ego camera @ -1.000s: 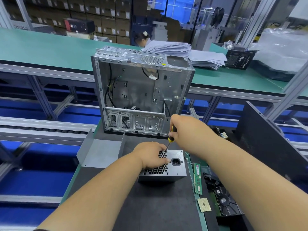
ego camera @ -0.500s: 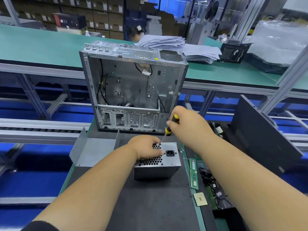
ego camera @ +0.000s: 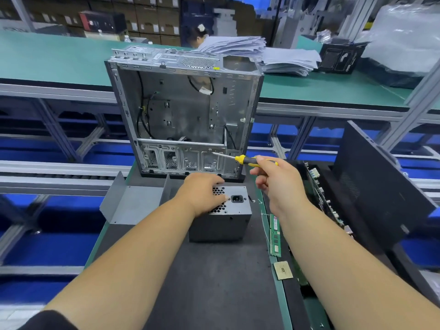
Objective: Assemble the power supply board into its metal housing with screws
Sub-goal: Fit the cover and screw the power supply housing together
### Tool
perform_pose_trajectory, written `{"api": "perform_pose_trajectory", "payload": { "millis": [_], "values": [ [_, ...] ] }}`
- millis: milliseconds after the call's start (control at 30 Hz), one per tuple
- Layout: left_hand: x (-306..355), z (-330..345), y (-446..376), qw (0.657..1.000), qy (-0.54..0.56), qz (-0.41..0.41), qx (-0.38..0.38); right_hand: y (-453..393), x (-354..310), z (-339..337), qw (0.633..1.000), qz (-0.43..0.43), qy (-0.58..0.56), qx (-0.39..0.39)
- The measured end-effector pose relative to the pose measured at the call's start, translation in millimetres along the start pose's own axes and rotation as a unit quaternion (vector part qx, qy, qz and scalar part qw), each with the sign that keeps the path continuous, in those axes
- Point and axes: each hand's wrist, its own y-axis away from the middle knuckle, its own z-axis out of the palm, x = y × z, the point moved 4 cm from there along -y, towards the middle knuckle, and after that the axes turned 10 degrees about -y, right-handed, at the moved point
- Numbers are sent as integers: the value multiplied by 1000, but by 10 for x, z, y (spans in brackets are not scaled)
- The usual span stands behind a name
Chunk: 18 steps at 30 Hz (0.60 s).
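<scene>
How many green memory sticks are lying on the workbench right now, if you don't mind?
1. The green memory stick lies right of the grey metal power supply box, near the right forearm; others may be hidden.

I saw bright, even, perhaps overhead light; soft shadows; blurred, bowed edges; glare on the plastic wrap (ego camera: 404,39).

left hand (ego camera: 202,194): rests on top of the power supply unit (ego camera: 221,219), covering part of its honeycomb grille
right hand (ego camera: 277,181): grips a screwdriver (ego camera: 247,160), tip pointing toward 10 o'clock, in front of the case's lower bay
computer case (ego camera: 183,110): upright, open side facing the camera, at 12 o'clock from the unit
tabletop (ego camera: 202,282): dark mat
memory stick (ego camera: 275,235): at 3 o'clock from the unit
metal bracket (ego camera: 133,201): at 9 o'clock
</scene>
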Motion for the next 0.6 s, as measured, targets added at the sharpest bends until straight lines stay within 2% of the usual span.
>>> {"api": "perform_pose_trajectory", "payload": {
  "millis": [67,133,300,400,600],
  "values": [
    [-55,-76,177,994,64,-41,78,35,70,43,997,39,-56,-18],
    [-184,-127,434,973,155,-97,139,77,160,112,989,81,-113,-53],
    [-538,-147,1265,908,277,-236,207,271,466,382,959,180,-173,-137],
    [-745,-103,1794,874,287,-316,232,455,727,587,934,243,-194,-177],
    [-1084,28,2581,847,253,-403,236,831,1174,952,897,312,-207,-236]
  ]
}}
